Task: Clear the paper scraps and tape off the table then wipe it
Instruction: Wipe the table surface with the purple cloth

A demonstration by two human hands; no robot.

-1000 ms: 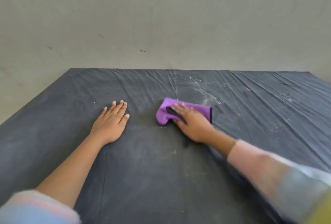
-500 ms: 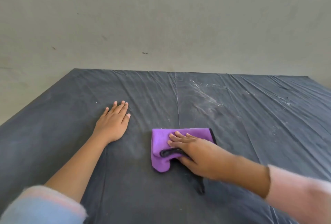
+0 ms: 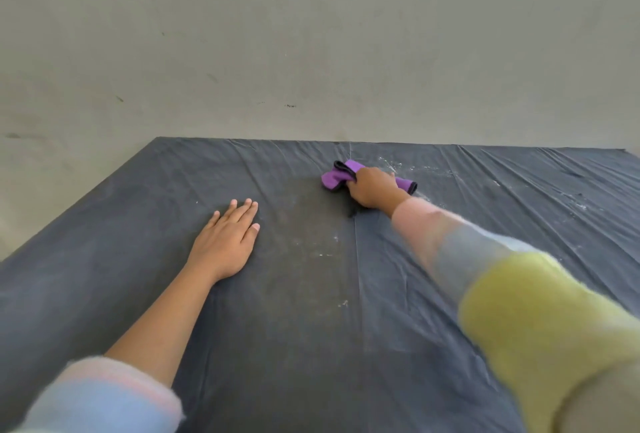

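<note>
The table (image 3: 114,259) is covered with a dark grey wrinkled sheet. A purple cloth (image 3: 334,176) with a black edge lies bunched near the far edge, right of centre. My right hand (image 3: 374,186) is stretched out on top of it, and its fingers curl down over the cloth. My left hand (image 3: 227,242) lies flat on the sheet at centre left, fingers straight and together, holding nothing. White streaks of residue (image 3: 391,166) show just beyond the cloth. No paper scraps or tape are in view.
A plain grey wall (image 3: 311,51) rises right behind the table's far edge. Faint white specks (image 3: 325,254) dot the sheet's middle, and more white marks (image 3: 578,204) sit at the far right. The table's left edge runs diagonally at the left.
My right hand has pushed the purple cloth from the near middle of the table away to the far edge, and the cloth has bunched up. My left hand has stayed flat in place.
</note>
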